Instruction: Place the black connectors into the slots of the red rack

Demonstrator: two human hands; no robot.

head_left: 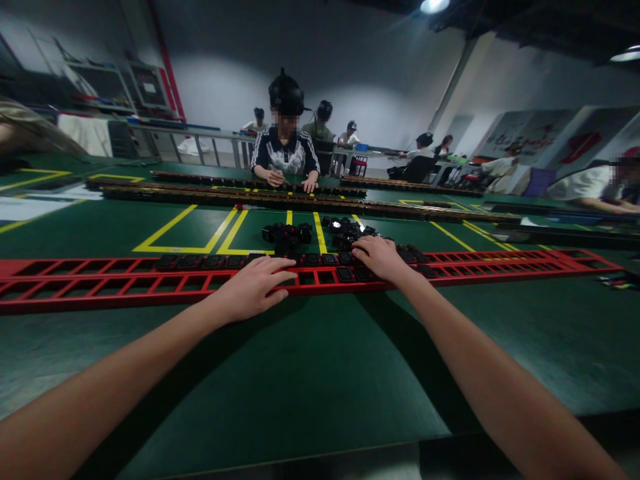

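My left hand (257,288) lies over the red ladder-like frame (150,275), fingers stretched out and apart, with nothing visible in it. Its fingertips are near the row of black square pieces (195,262) seated in the frame's far row of slots. My right hand (380,258) is over the same frame, farther right. Its fingers are bent and slightly apart, with the tips down at the black square pieces; no piece shows between them. Just beyond the frame lie loose black pieces (287,235) and a second heap of black pieces (343,229), partly behind my right hand.
The green table (320,373) carries yellow tape lines (175,227). Long dark strips (260,197) lie across it farther back. Opposite me, a person (285,143) works with both hands at a strip. Several other people sit behind and at the right.
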